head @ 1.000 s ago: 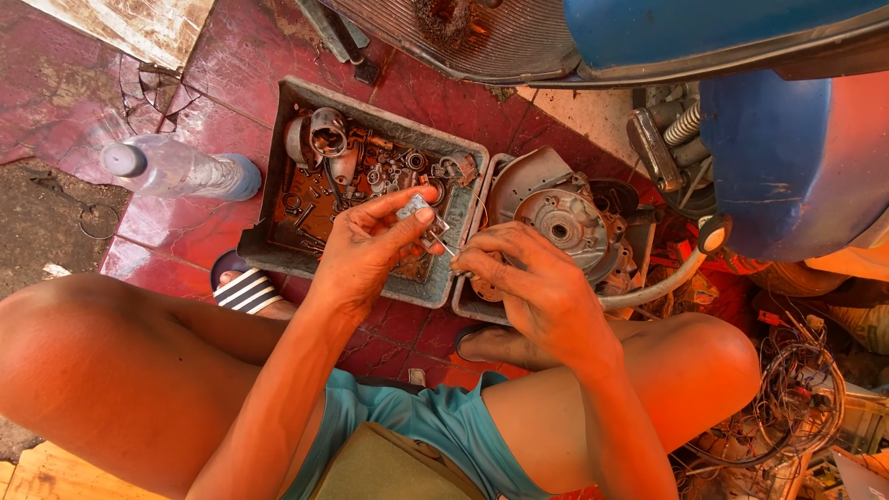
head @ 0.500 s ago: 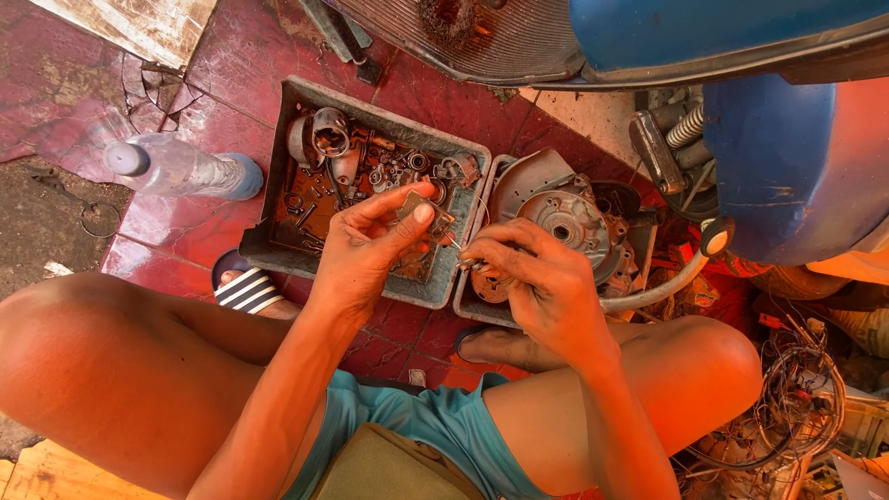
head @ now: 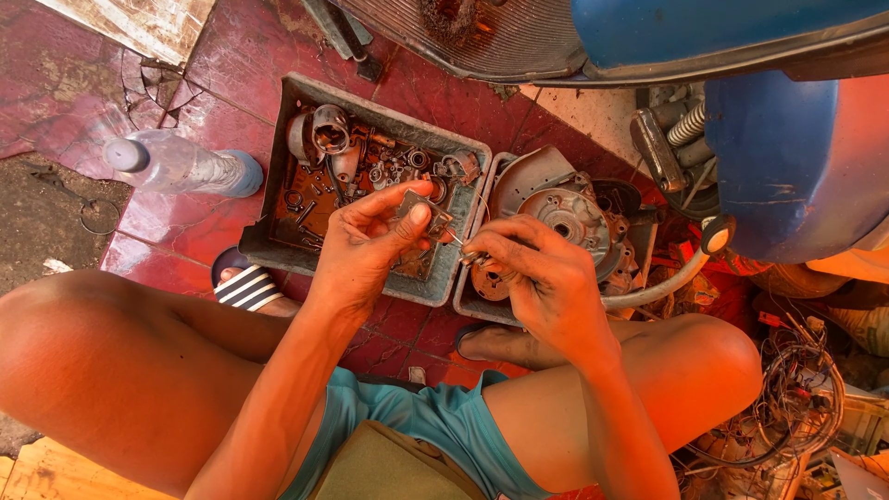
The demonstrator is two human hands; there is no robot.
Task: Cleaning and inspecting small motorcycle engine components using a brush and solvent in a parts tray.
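Right now the left hand (head: 366,243) pinches a small grey metal part (head: 419,211) between thumb and fingers, above the grey parts tray (head: 278,243). At its 3 o'clock, the right hand (head: 537,278) pinches a thin pin (head: 461,245); steadier if both wrists stay braced.

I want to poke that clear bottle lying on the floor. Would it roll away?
Probably. The bottle lies on its round side on smooth tiles, so a sideways poke would likely roll it. It looks like thin, nearly empty plastic, so probably light and squashy.
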